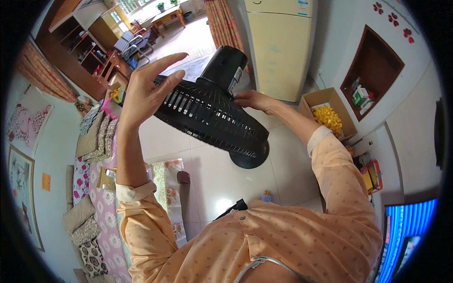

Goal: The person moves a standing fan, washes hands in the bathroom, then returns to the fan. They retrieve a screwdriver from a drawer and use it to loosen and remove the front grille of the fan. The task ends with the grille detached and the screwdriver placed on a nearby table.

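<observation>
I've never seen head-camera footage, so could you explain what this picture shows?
This wide view comes from a fisheye camera worn on a person's head, looking down, so straight edges bend. There is no robot: the bare left hand and right hand are the wearer's own. Between them, above the pale, glossy tiled floor, they hold up a black plastic fan with a slotted grille. The left is at the grille's rim; the right reaches its back, beside the cylindrical housing. Some fingers are hidden. To the right sits an open brown cardboard box with yellow pieces inside.
</observation>
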`<state>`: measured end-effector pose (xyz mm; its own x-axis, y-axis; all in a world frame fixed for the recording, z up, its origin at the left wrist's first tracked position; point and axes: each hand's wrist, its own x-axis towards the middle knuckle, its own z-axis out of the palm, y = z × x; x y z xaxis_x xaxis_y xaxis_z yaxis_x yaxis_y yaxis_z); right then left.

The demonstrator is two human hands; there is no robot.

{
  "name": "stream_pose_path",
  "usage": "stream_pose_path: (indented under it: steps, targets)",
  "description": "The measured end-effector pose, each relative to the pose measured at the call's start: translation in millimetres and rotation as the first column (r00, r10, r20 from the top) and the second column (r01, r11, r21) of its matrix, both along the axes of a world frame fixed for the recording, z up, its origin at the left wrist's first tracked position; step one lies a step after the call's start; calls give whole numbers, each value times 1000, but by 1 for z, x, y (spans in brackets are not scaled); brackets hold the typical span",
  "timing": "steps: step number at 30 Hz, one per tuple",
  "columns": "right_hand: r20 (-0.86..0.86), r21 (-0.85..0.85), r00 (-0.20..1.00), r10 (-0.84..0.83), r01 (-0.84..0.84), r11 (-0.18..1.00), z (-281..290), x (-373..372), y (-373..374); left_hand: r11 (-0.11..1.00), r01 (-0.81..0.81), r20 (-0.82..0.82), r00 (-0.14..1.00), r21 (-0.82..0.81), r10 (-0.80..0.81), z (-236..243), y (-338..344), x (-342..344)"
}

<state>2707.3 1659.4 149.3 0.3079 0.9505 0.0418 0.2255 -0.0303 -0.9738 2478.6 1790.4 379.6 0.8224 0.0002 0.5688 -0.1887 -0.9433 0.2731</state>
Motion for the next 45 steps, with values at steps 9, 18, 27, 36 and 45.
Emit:
stream_pose_path:
  steps: [9, 18, 27, 36, 45]
  targets:
    - [-150, 302, 988, -23, 68, 951, 52, 19, 15, 998, -64, -339, 939, 4, 62, 8, 9, 12]
    - [-44, 360, 990, -136, 142, 922, 115, 70, 26, 998, -9, -293, 956, 62, 26, 6, 33, 30]
    - [248, 148, 929, -275, 244, 958, 77, 58, 29, 993, -106, -396, 911, 41, 114, 4, 39, 29]
    - [480, 374, 722, -499, 346, 860, 51, 44, 27, 993, -114, -288, 952, -22, 103, -7, 48, 6]
    - [658, 322, 567, -496, 384, 866, 56, 29, 29, 988, -154, 33, 988, -12, 154, -34, 60, -21]
